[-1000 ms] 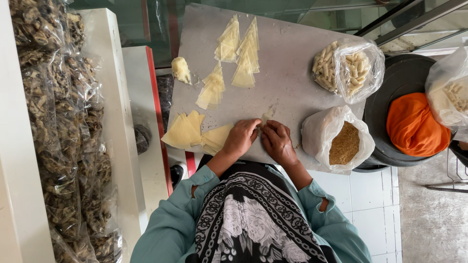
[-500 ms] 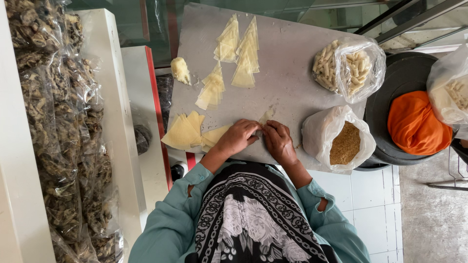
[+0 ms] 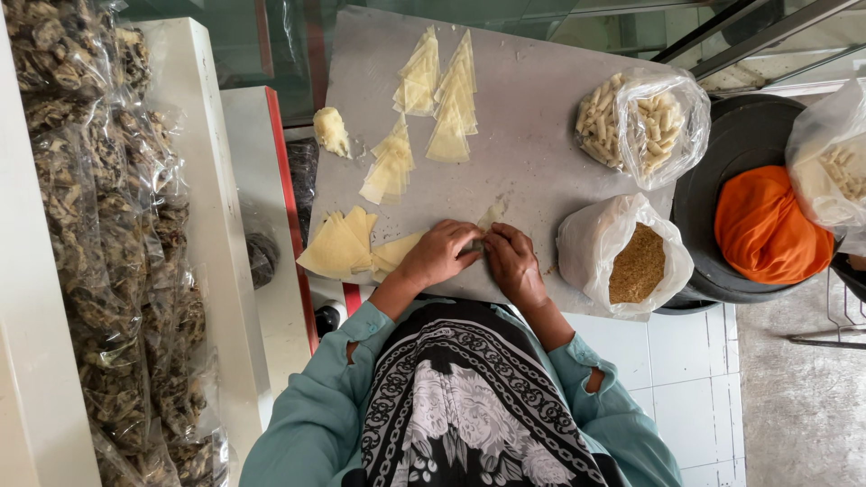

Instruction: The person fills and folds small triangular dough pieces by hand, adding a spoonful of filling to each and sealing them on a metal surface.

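Far left, clear bags of dark dried pieces (image 3: 81,225) stand stacked against a white ledge, well apart from the work. The grey tabletop (image 3: 532,135) carries the rest. Near its left edge lies a small lump of pale dough (image 3: 331,131). Below that, at the near left corner, a fanned stack of yellow wrapper sheets (image 3: 338,245) overhangs the edge, just beside the left hand. Farther back sit folded triangular wrappers (image 3: 424,108) in loose, overlapping piles. To the right, an open plastic bag of pale rolled pieces (image 3: 642,124) stands behind an open bag of brown crumbly filling (image 3: 635,261), which lies just beside the right wrist. Past the tabletop's right edge a black tub (image 3: 749,135) holds an orange cloth (image 3: 767,225), with another clear bag (image 3: 834,158) beyond. Nothing lies between the hands and the wrapper they work on.

That wrapper piece (image 3: 492,215) is pale yellow and thin, mostly hidden by the fingers; only a small tip shows above them. It rests on the tabletop at the near edge, between the two hands.

The left hand (image 3: 439,255) is curled, fingers bent down and pressed on the piece. The right hand (image 3: 512,261) meets it fingertip to fingertip, its grip likewise closed on the same piece.
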